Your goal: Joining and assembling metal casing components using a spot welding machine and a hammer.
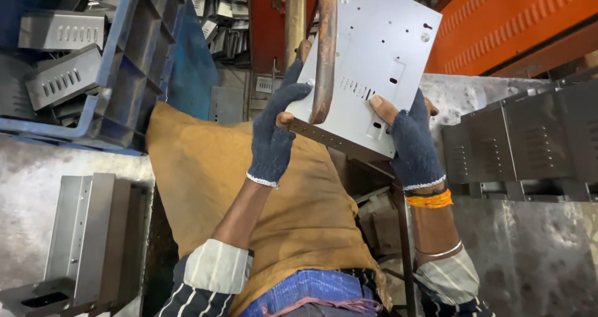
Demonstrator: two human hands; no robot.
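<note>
Head view, looking down.

Counts: one flat grey metal panel (374, 55) in hand, punched with small holes, one row of slots and a few rectangular cut-outs. Two hands, both in dark blue knit gloves with worn fingertips. Left hand (274, 136) is closed on the panel's near left corner, fingers wrapped over the edge. Right hand (408, 136) clamps the near right edge, bare thumb tip flat on the panel face. Orange band and a thin metal bangle on the right wrist.

Panel is held up off any surface, tilted, in front of a rusty curved bar (325, 49) that crosses its left part; one brass-coloured upright rod (295, 18) stands just behind.

One blue plastic crate (124, 74) at upper left holds several slotted grey parts; exact number cannot be told. A row of dark bent panels (523, 142) stands at right on a worn grey bench top (536, 254). Stacked grey channels (87, 230) lie at lower left.

Tan apron (249, 186) covers the lap. Orange machine housing (517, 18) at upper right.
</note>
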